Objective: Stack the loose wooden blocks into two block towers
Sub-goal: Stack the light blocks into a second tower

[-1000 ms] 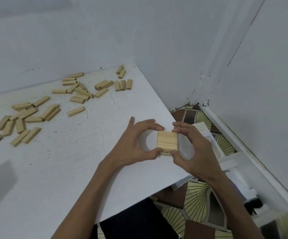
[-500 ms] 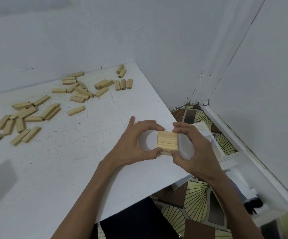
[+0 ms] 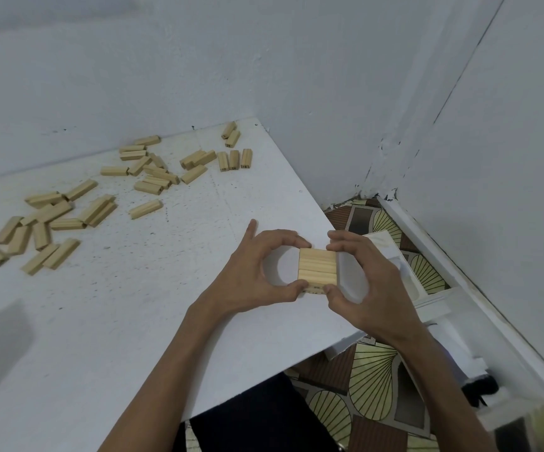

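Observation:
A small block stack (image 3: 317, 268) of pale wooden blocks laid side by side stands near the right edge of the white table (image 3: 133, 321), with a lower layer just showing under its front. My left hand (image 3: 257, 275) pinches its left side between thumb and fingertips. My right hand (image 3: 365, 282) pinches its right side the same way. Several loose wooden blocks (image 3: 52, 216) lie scattered across the far left of the table, and a further group of blocks (image 3: 195, 159) sits near the far corner.
White walls (image 3: 329, 76) close in behind and to the right of the table. Beyond the table's right edge lies a patterned floor (image 3: 365, 386) with white boards (image 3: 427, 288) on it. My dark-clothed leg (image 3: 257, 419) is below the table's front edge.

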The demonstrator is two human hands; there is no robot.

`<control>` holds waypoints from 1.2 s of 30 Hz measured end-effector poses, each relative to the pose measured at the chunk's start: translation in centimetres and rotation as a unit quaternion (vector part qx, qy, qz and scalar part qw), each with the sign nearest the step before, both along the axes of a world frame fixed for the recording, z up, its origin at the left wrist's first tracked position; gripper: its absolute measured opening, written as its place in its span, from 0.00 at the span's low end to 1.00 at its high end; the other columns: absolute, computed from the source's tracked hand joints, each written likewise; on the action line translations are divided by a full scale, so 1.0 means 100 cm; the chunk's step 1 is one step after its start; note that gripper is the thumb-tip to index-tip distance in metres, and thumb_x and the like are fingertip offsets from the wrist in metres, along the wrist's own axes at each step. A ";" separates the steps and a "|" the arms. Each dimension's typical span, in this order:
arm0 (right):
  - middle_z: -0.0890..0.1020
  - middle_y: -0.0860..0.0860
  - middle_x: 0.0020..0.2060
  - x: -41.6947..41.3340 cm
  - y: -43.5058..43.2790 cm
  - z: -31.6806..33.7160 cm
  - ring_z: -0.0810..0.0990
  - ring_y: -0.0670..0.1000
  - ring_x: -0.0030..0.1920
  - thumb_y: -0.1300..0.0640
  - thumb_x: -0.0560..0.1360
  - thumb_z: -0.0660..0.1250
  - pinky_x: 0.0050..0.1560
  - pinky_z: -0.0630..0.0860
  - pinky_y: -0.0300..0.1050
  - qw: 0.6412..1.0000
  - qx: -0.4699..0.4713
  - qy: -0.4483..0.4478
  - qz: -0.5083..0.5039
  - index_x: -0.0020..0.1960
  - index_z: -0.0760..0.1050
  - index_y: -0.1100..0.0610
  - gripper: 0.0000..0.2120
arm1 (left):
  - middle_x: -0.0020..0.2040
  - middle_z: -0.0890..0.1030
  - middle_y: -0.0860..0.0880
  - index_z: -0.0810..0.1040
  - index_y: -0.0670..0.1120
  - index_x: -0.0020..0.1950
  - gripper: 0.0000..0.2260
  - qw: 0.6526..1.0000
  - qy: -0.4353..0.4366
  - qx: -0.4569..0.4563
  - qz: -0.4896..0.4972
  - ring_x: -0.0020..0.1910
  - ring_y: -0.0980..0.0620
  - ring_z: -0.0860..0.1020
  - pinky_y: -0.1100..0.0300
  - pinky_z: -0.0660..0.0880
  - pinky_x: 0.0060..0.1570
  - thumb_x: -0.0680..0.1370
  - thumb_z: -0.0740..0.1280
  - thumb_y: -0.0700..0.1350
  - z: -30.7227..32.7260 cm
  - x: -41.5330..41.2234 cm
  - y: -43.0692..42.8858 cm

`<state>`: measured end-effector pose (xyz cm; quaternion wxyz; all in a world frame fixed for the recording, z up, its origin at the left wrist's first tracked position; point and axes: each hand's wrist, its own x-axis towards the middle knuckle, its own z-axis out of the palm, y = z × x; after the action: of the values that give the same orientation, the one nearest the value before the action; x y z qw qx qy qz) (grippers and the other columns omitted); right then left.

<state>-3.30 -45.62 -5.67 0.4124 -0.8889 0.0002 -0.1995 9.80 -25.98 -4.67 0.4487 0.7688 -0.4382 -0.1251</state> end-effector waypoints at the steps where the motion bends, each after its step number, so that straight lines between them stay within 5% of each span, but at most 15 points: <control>1: 0.75 0.46 0.67 0.000 0.000 0.000 0.72 0.44 0.70 0.55 0.67 0.75 0.65 0.69 0.31 1.000 -0.002 0.000 0.002 0.64 0.74 0.57 0.27 | 0.64 0.81 0.58 0.78 0.51 0.65 0.26 1.000 0.000 0.001 -0.001 0.71 0.55 0.74 0.38 0.41 0.80 0.69 0.75 0.58 0.000 0.000 0.000; 14: 0.72 0.48 0.70 0.000 0.000 -0.001 0.68 0.44 0.72 0.46 0.70 0.74 0.68 0.66 0.31 1.000 -0.018 0.000 0.002 0.70 0.70 0.58 0.33 | 0.68 0.79 0.57 0.77 0.51 0.69 0.24 1.000 0.022 -0.020 0.008 0.73 0.54 0.73 0.36 0.43 0.80 0.74 0.73 0.54 0.006 -0.001 0.004; 19: 0.71 0.44 0.71 -0.001 0.002 0.016 0.69 0.42 0.71 0.42 0.71 0.74 0.67 0.64 0.28 0.998 -0.055 0.020 0.005 0.71 0.69 0.53 0.33 | 0.67 0.80 0.57 0.79 0.51 0.67 0.17 0.998 0.042 -0.024 0.051 0.70 0.54 0.74 0.49 0.66 0.74 0.79 0.69 0.50 0.021 0.000 0.014; 25: 0.81 0.45 0.59 0.012 0.026 0.059 0.79 0.47 0.60 0.42 0.75 0.68 0.58 0.76 0.40 0.986 -0.169 -0.015 0.001 0.62 0.79 0.52 0.20 | 0.61 0.81 0.60 0.81 0.52 0.62 0.11 0.990 -0.023 0.004 0.142 0.60 0.57 0.80 0.52 0.76 0.62 0.80 0.72 0.46 0.032 0.011 0.061; 31: 0.79 0.39 0.56 0.046 0.090 0.083 0.76 0.42 0.56 0.44 0.80 0.66 0.55 0.74 0.43 0.975 -0.207 0.052 0.067 0.64 0.76 0.46 0.15 | 0.58 0.82 0.61 0.81 0.53 0.61 0.11 0.946 -0.091 0.053 0.305 0.56 0.60 0.80 0.52 0.78 0.57 0.79 0.71 0.46 0.035 0.018 0.140; 36: 0.78 0.42 0.61 0.096 0.150 0.076 0.74 0.47 0.62 0.43 0.81 0.65 0.56 0.75 0.46 0.957 -0.240 0.076 0.146 0.67 0.74 0.49 0.17 | 0.64 0.81 0.50 0.80 0.49 0.65 0.16 0.874 -0.129 0.154 0.442 0.64 0.45 0.76 0.47 0.74 0.59 0.78 0.72 0.49 0.024 0.027 0.193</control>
<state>6.26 -30.63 1.97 0.2108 -0.9645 -0.1461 -0.0633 12.51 -6.71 -2.26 0.2727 0.9510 -0.0815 0.1207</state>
